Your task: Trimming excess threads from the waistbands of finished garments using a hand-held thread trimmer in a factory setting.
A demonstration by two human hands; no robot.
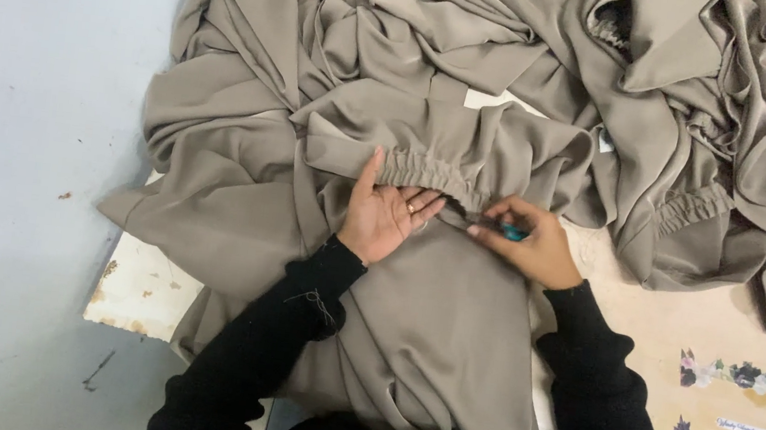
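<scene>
Fabric: your left hand (386, 213) lies palm-up, fingers spread, under the taupe garment's elastic cuff (426, 172), which runs nine-to-three at twelve o'clock of both hands. Your right hand (524, 243), equally near, is pinched on a small teal tool (513, 231).

One head-worn camera looks steeply down, close over the table (735, 332)

Left hand (385, 213): yours, palm up, fingers under the gathered cuff (426, 172) of the taupe cloth (428, 326); ring on one finger
Right hand (522, 241): pinching a small teal tool (514, 231) beside the cuff
Table (139, 293): worn white edge showing; cloth heaped across it
</scene>
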